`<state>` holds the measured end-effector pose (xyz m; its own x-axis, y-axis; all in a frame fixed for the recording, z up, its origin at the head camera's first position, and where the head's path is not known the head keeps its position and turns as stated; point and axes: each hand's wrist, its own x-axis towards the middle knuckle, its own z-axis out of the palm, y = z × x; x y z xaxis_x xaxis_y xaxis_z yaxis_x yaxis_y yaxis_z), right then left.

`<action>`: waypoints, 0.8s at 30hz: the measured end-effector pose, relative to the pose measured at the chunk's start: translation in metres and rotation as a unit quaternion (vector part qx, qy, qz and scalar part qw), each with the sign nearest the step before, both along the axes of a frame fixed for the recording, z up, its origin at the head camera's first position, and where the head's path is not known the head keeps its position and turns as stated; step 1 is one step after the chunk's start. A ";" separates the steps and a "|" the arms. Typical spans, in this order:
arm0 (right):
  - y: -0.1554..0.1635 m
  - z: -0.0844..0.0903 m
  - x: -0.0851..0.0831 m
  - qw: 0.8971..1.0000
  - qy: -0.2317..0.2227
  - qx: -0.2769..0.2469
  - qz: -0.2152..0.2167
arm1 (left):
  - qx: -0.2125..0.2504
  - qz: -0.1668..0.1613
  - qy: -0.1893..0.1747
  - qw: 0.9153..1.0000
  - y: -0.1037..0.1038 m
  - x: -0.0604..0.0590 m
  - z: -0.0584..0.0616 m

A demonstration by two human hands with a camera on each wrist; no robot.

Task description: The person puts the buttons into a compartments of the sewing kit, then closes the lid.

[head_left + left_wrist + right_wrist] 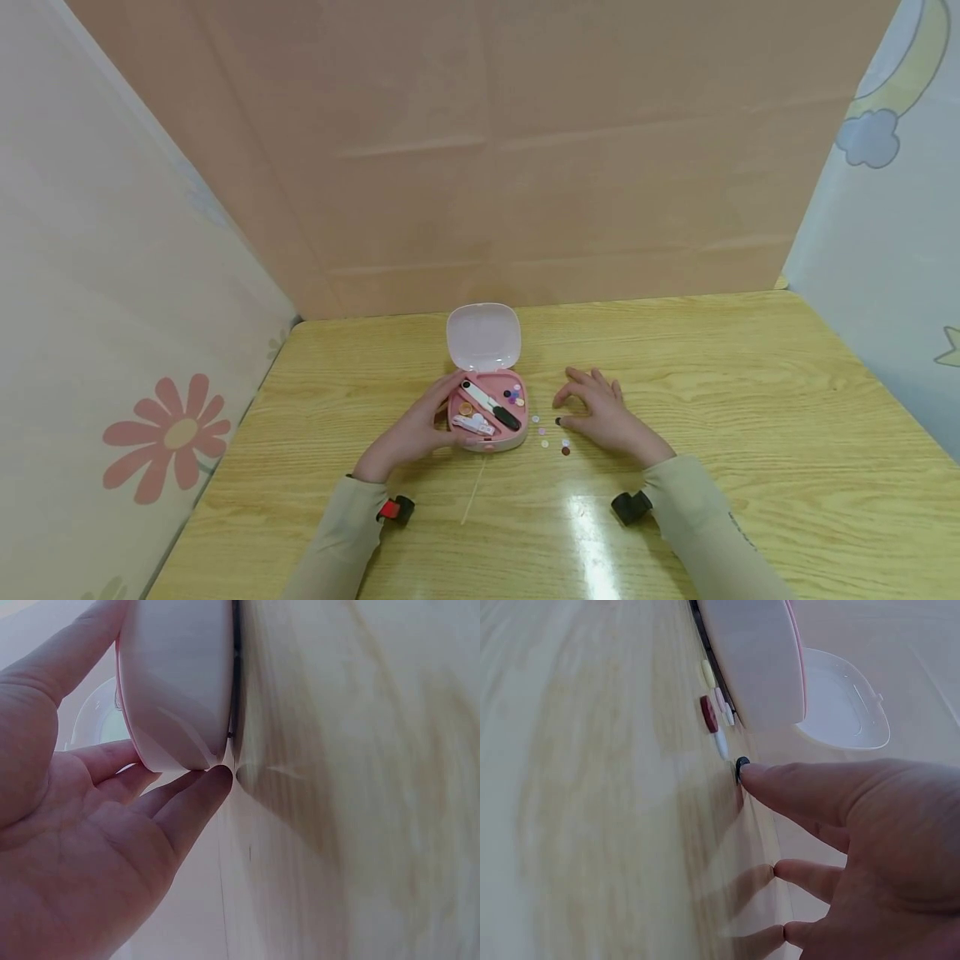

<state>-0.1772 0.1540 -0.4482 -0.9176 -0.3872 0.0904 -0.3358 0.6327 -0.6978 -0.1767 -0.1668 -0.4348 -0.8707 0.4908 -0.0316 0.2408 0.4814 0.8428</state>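
An open pink case (pixel 516 433) sits mid-table with its lid (pixel 483 336) standing up behind it. Inside lie a black-and-white tool (pixel 491 405) and small coloured buttons (pixel 513 393). My left hand (pixel 438 412) holds the case's left side, thumb along one edge and fingertips (pixel 214 780) at its lower corner (pixel 176 682). My right hand (pixel 573 400) rests on the table right of the case, fingers spread. Its thumb tip presses a small dark button (pixel 742 766). Several loose buttons (pixel 546 437) lie between the case and that hand, among them a dark red one (pixel 708 714).
A thin pale stick (pixel 472 492) lies on the wooden table (pixel 750 400) in front of the case. Peach and patterned panels wall in the table at the back and both sides. Wrist cameras (pixel 630 507) sit on both sleeves.
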 end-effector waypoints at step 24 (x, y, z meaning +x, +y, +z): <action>0.000 0.001 0.000 1.000 -0.011 0.023 -0.005 | 0.012 -0.004 -0.014 1.000 0.010 0.018 0.039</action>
